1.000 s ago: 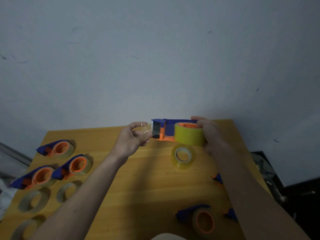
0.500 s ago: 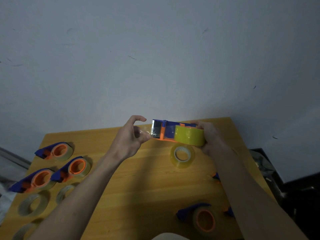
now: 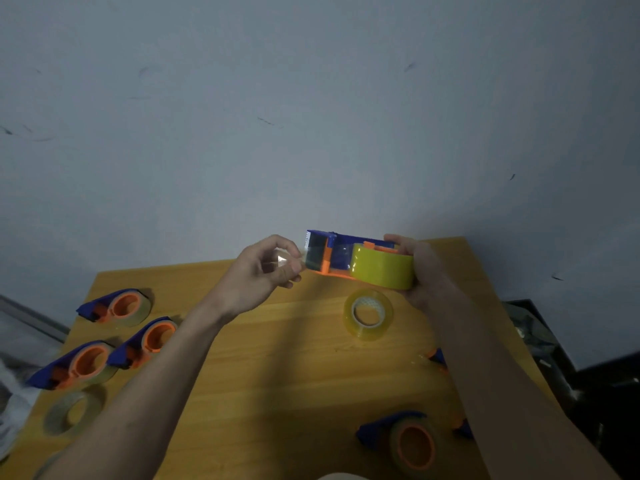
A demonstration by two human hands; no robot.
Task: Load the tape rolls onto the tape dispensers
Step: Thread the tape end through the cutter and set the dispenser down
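Observation:
A blue and orange tape dispenser (image 3: 332, 252) with a yellow tape roll (image 3: 381, 268) on it is held in the air above the far side of the wooden table (image 3: 277, 375). My right hand (image 3: 424, 271) grips the roll end of it. My left hand (image 3: 263, 271) pinches the loose clear end of the tape (image 3: 282, 260) just off the dispenser's cutter end. A spare yellow roll (image 3: 367, 314) lies flat on the table below.
Three loaded dispensers (image 3: 116, 306) (image 3: 145, 341) (image 3: 74, 365) lie at the table's left, with a clear loose roll (image 3: 72, 412) in front of them. Another loaded dispenser (image 3: 403, 441) lies near the front right. Blue-orange parts (image 3: 437, 356) peek out beside my right forearm. The wall rises behind.
Both hands have lifted the dispenser slightly higher and away from me. My left fingers have closed tighter on the tape end at the cutter.

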